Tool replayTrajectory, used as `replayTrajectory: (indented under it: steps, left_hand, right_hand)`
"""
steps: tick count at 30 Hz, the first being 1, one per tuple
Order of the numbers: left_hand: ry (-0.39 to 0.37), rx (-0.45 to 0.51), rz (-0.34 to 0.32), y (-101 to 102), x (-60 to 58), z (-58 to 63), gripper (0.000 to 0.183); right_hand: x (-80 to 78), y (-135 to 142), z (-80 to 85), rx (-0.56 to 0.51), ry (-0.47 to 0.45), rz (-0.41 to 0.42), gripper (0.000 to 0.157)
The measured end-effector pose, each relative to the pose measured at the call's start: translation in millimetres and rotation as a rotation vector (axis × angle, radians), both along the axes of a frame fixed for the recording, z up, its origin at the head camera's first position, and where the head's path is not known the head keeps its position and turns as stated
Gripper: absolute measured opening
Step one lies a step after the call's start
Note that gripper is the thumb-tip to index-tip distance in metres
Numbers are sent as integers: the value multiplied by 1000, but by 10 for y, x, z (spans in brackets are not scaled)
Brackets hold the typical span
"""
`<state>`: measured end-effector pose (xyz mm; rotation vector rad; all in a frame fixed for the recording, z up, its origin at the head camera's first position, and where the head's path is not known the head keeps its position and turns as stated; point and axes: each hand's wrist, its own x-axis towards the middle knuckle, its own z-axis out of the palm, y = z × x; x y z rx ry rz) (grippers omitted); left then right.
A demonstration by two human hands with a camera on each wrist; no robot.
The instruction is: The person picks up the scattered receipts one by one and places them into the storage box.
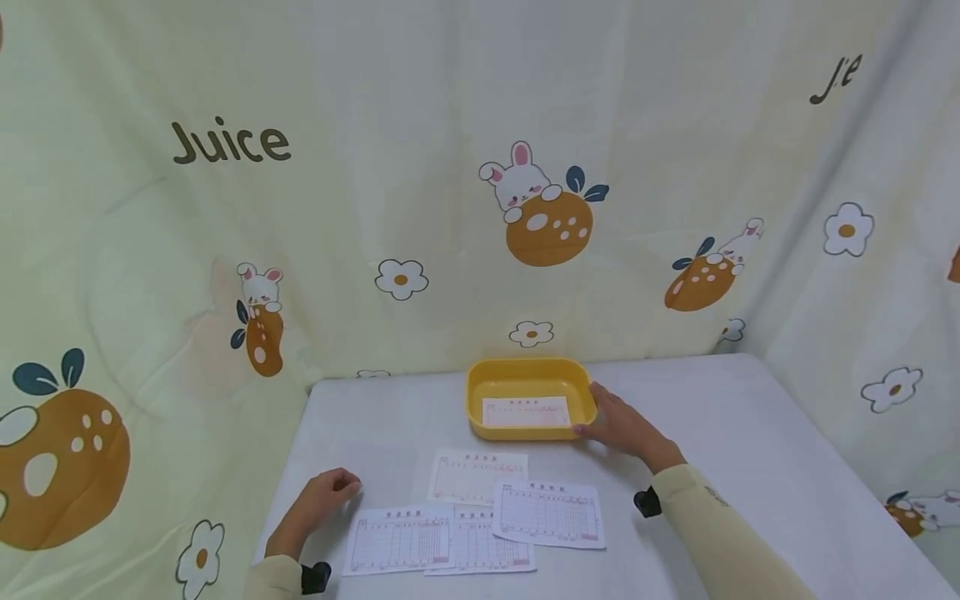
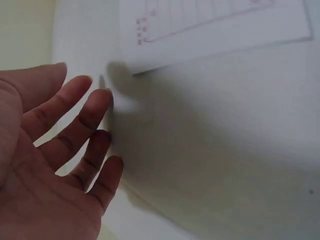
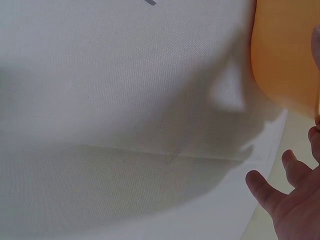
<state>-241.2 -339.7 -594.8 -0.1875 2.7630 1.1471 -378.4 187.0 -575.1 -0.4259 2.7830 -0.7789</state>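
Observation:
A yellow tray (image 1: 483, 433) stands near the table's back edge with one red-printed paper form (image 1: 525, 412) inside. My right hand (image 1: 626, 427) holds the tray at its right front corner, the thumb at the front wall and the fingers along the right side. In the right wrist view, the other fingers of that hand (image 3: 300, 200) spread away from the tray's wall (image 3: 285, 55). To the left, my left hand (image 1: 318, 500) hovers or rests by the paper forms (image 1: 401, 540), fingers loosely bent. The left wrist view shows nothing in that hand (image 2: 65, 145).
In front of the tray lie a red-printed form (image 1: 477, 477) and several purple-printed forms, partly overlapping; one form (image 1: 549, 514) sits on top at the right. A white cloth covers the table (image 1: 712, 417). Behind hangs a patterned curtain (image 1: 450, 183).

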Motion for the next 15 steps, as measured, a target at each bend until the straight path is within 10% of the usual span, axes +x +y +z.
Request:
replayTrajectory:
  steps: [15]
  left_hand:
    - [38, -267, -54, 85, 178, -185, 21]
  right_hand:
    - [47, -25, 5, -6, -58, -28, 112]
